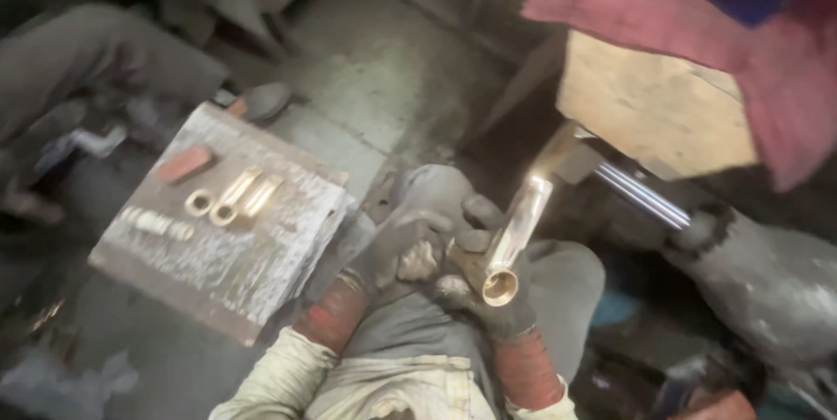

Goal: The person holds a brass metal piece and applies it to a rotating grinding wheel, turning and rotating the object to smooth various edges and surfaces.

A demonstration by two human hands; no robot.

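Pinching the brass tube (514, 241) near its open end, we are clamping both gloved hands, left hand (403, 250) and right hand (488, 298), since it looks stiff, heavy, slippery.

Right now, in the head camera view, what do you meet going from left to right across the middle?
Grey metal plate with small brass pieces → left hand in a worn grey glove → shiny brass tube, gripped by the gloved right hand → pale wooden block → red cloth.
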